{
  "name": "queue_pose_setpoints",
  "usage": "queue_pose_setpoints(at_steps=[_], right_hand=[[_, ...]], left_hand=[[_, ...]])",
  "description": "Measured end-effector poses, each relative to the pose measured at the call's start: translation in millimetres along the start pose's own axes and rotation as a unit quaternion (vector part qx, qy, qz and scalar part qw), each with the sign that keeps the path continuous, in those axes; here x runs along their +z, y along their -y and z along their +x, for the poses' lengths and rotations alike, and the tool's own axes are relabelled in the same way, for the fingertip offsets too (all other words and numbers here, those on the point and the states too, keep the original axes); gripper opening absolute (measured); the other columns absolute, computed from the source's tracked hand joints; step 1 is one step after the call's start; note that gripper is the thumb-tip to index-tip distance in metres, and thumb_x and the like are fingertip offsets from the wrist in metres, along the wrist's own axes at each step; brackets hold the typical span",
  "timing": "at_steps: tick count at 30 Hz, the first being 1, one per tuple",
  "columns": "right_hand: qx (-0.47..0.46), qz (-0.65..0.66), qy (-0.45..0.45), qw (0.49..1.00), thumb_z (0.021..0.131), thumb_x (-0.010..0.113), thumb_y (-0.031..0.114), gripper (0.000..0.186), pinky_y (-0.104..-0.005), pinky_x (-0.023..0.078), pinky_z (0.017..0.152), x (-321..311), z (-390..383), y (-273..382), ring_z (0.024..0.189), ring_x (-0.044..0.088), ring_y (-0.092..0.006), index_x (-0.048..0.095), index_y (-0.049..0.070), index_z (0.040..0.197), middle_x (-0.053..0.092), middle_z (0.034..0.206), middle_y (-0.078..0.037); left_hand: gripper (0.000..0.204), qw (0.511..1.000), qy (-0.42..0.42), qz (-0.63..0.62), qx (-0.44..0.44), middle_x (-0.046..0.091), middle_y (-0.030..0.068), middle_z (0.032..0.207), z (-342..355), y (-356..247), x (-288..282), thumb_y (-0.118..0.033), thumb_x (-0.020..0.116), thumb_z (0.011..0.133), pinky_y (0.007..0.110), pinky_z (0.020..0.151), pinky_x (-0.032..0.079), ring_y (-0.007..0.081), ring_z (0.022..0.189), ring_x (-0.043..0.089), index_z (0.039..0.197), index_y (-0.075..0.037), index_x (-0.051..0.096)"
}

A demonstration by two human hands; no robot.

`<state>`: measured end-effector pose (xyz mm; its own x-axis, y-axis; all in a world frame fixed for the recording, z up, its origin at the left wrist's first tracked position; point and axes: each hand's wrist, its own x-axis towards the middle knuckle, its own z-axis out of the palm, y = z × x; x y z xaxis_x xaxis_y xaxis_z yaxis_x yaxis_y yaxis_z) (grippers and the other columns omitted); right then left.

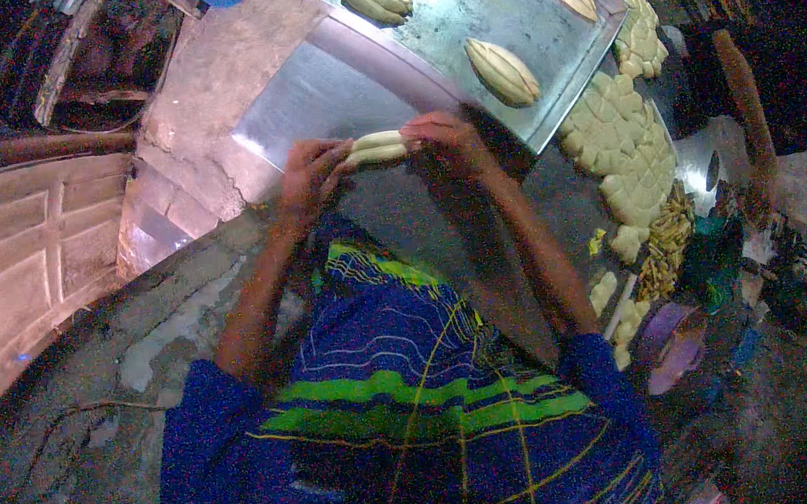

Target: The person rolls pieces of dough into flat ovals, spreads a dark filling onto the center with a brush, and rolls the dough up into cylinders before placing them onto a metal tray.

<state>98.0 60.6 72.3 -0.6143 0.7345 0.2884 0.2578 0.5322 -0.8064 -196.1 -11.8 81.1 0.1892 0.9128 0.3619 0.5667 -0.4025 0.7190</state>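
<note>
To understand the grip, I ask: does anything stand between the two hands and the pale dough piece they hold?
Nothing visible does: the left hand and right hand hold the pale dough piece directly, at its opposite ends.

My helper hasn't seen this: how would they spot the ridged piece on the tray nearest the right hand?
Find the large metal tray at the picture's top, right of centre. Go to its lowest corner: just up from there lies the pale, ridged, oval piece. Of those on the tray, it lies lowest in the picture and nearest the right hand.
</note>
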Motion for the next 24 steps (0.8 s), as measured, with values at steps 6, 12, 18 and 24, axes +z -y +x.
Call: queue_pose_setpoints(at_steps=[6,12,18,24], right_hand=[[0.012,-0.094,-0.113,0.989,0.089,0.072,0.011,0.019,-0.0394,0.053,0.089,1,5,62,0.103,0.066,-0.0292,0.074,0.014,0.107,0.073,0.108,-0.009],[0.023,-0.229,-0.143,0.963,0.088,0.069,0.013,0.023,-0.0443,0.053,0.092,30,-31,57,0.106,0.066,-0.0289,0.071,0.014,0.11,0.073,0.117,-0.005],[0.137,-0.107,-0.258,0.95,0.092,0.06,0.019,0.029,-0.0456,0.055,0.085,38,-47,93,0.097,0.067,-0.0326,0.068,0.006,0.117,0.071,0.107,-0.015],[0.375,-0.317,-0.44,0.752,0.102,0.055,0.018,0.025,-0.0433,0.055,0.087,27,-209,137,0.097,0.069,-0.0329,0.07,0.003,0.115,0.073,0.108,-0.016]], left_hand=[[0.036,0.995,-0.031,-0.061,-0.07,0.073,0.009,0.11,-25,3,13,-0.011,0.078,0.083,0.04,0.087,0.053,0.0271,0.1,0.066,0.119,-0.014,0.073],[0.031,0.994,-0.044,-0.096,-0.036,0.07,0.0146,0.116,-71,35,20,0.005,0.069,0.086,0.036,0.088,0.057,0.0291,0.108,0.066,0.115,-0.004,0.073],[0.046,0.988,0.014,-0.097,-0.122,0.066,0.0132,0.123,-43,28,-23,0.001,0.068,0.093,0.035,0.094,0.053,0.024,0.108,0.064,0.138,0.001,0.056],[0.044,0.987,-0.078,0.086,-0.116,0.064,0.0164,0.123,-20,-4,-48,-0.01,0.073,0.092,0.038,0.093,0.054,0.0278,0.107,0.064,0.132,0.002,0.058]])
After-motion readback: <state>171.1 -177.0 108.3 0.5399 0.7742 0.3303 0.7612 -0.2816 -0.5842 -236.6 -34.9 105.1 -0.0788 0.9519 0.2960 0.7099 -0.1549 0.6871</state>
